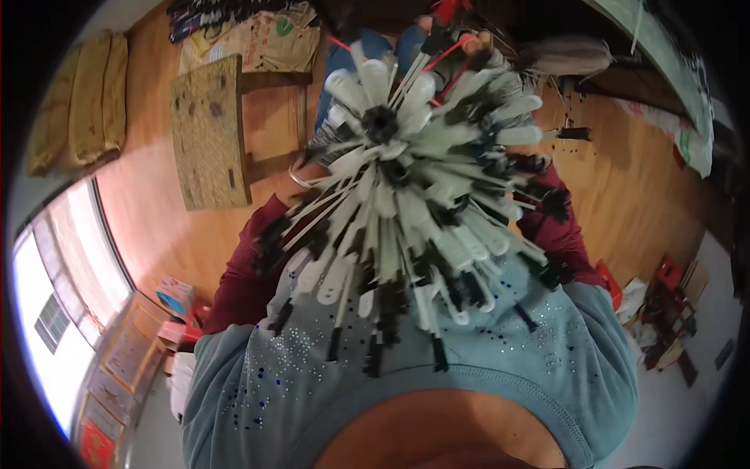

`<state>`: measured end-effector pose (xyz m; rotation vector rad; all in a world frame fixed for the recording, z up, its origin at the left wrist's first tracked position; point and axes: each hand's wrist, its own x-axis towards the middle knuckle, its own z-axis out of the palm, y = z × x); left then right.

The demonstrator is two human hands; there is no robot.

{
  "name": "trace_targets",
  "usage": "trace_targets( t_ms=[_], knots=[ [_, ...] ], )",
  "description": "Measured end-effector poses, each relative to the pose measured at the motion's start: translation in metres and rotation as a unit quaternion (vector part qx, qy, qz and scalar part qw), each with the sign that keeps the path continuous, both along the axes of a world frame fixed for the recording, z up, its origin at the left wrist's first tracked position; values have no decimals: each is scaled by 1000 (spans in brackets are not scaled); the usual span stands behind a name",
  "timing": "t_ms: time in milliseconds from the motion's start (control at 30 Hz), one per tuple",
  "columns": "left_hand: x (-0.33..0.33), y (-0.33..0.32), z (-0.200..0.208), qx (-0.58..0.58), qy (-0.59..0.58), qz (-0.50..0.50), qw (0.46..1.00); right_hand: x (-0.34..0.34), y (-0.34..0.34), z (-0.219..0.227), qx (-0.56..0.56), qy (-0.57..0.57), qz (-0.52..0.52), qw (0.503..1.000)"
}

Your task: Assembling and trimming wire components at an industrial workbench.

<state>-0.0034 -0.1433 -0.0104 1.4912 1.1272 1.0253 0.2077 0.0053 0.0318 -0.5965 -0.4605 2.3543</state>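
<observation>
A large, blurred bundle of white plastic-handled brushes (406,211) with black bristle ends fans out in front of my chest. It hides most of my hands. My left hand (309,171) reaches in at the bundle's left side, a bracelet at its wrist and its fingers hidden. My right arm (551,211), in a dark red sleeve, passes behind the right side; its hand cannot be made out for certain. Red string (444,56) runs across the far side of the bundle. Bare fingertips (469,44) show beside it near grey knit; whose they are, I cannot tell.
A worn wooden bench (207,133) stands on the wooden floor to the left. Beyond it lies a printed sack (277,43). Rolled tan cushions (98,102) are at far left. One loose dark brush end (574,134) sticks out right. Assorted clutter (668,313) sits lower right.
</observation>
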Motion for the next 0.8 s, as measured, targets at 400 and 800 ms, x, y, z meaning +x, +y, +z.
trace_targets(
  t_ms=[400,800],
  knots=[
    [-14,-16,-45,-305,-555,151,759,-26,-110,29,98,-200,-31,974],
    [-73,-21,-9,-247,-198,4,949,-147,-102,-32,290,-317,-7,903]
  ],
)
